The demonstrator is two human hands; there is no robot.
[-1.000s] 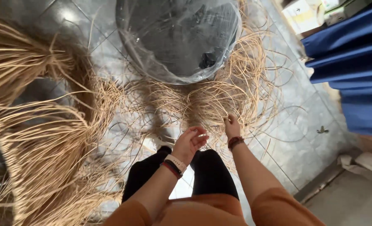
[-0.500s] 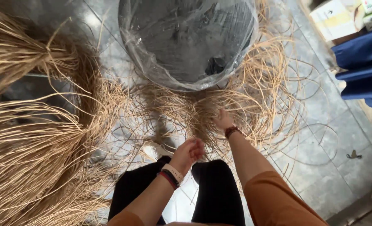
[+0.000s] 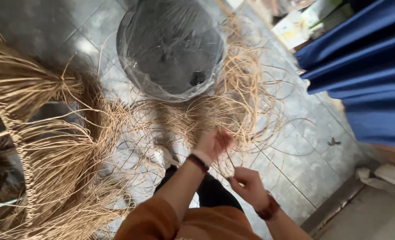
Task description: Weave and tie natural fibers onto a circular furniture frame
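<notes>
We are now pulling our right hand [image 3: 249, 186] back toward our lap, where half a second ago it was reaching out into the loose rattan strands [image 3: 215, 111] on the tiled floor [image 3: 295, 160]. Its fingers are pinching narrow on a thin strand [image 3: 229, 161], drawing it free. Our left hand [image 3: 214, 143], at twelve o'clock of the right, is blurring; we cannot tell its grip. The plastic-wrapped tub [image 3: 170, 49] is sitting farther out at twelve.

Top right — pale cardboard box [image 3: 294, 27] with yellow label, beside blue cloth [image 3: 362, 75].
</notes>
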